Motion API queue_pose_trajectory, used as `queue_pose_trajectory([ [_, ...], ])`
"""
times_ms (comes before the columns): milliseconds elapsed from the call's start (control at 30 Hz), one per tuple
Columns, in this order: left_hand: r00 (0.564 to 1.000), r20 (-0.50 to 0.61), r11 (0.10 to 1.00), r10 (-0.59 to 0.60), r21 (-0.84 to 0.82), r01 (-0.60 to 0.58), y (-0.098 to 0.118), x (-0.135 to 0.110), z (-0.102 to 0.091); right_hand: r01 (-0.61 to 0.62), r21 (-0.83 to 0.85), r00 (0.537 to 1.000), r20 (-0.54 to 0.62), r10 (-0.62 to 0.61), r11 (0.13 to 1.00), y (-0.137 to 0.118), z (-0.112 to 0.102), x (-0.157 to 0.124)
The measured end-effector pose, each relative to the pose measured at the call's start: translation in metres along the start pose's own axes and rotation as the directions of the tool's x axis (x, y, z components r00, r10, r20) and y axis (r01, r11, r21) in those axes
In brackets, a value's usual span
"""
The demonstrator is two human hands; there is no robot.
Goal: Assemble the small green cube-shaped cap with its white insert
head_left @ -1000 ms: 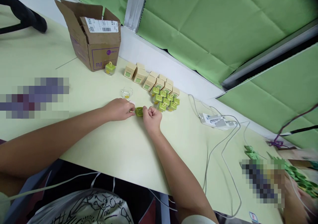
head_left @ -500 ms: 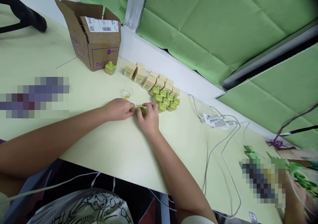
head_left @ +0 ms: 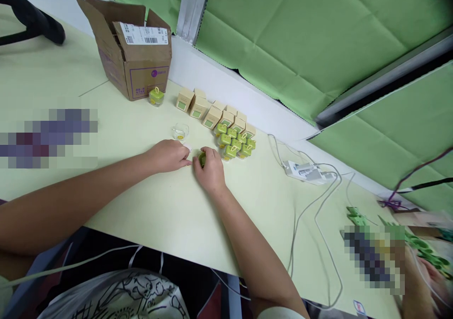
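My right hand (head_left: 211, 170) rests just above the table with its thumb and fingers curled round a green lid (head_left: 202, 159), which is mostly hidden by the fingers. Close by on the left is my left hand (head_left: 170, 155), its fingertips pinched together; whatever they may hold is too small or hidden to name. A pale scrap shows behind those fingertips, unclear in kind. Beyond the left hand stands a clear, lidless jar (head_left: 180, 131) with a yellow mark. Several clear jars with green lids (head_left: 236, 144) are grouped just past my right hand.
Several small beige boxes (head_left: 212, 117) line the wall side. A single green-lidded jar (head_left: 156, 96) stands by an open cardboard box (head_left: 148, 76). To the right lie a white power strip (head_left: 307, 171) and loose cables. Another person's hand (head_left: 421, 281) is at the far right.
My left fingertips have come away slightly from the green lid, leaving a small gap between the hands. The lid has turned a little in my right hand and is more covered.
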State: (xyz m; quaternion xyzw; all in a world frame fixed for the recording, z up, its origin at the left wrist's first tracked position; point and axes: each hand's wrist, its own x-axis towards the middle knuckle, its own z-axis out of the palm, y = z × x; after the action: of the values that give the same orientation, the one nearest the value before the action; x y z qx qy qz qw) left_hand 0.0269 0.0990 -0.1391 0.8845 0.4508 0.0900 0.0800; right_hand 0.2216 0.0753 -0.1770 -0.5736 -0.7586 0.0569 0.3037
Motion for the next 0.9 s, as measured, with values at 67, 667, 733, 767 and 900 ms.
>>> queue_pose_trajectory([
  [67,1.000,-0.005,1.000,0.007,-0.010,-0.007,0.000,0.000,0.000,0.006,0.023,1.000,0.001,-0.006,1.000,0.001,0.001,0.000],
  [667,0.980,-0.074,0.980,0.187,-0.055,-0.192,0.005,-0.004,-0.002,-0.100,0.294,0.985,-0.102,0.136,0.950,0.006,0.001,0.005],
  [733,0.975,-0.071,0.976,0.212,-0.028,-0.214,0.005,-0.004,-0.002,-0.078,0.289,0.988,-0.106,0.113,0.954,0.008,0.002,0.005],
  [767,0.974,-0.061,0.976,0.216,-0.010,-0.217,0.006,-0.004,-0.002,-0.064,0.289,0.990,-0.105,0.099,0.955,0.009,0.003,0.005],
  [900,0.979,-0.014,0.978,0.202,0.050,-0.201,0.007,-0.004,-0.002,-0.041,0.374,0.995,-0.070,0.072,0.926,0.013,0.005,0.005],
])
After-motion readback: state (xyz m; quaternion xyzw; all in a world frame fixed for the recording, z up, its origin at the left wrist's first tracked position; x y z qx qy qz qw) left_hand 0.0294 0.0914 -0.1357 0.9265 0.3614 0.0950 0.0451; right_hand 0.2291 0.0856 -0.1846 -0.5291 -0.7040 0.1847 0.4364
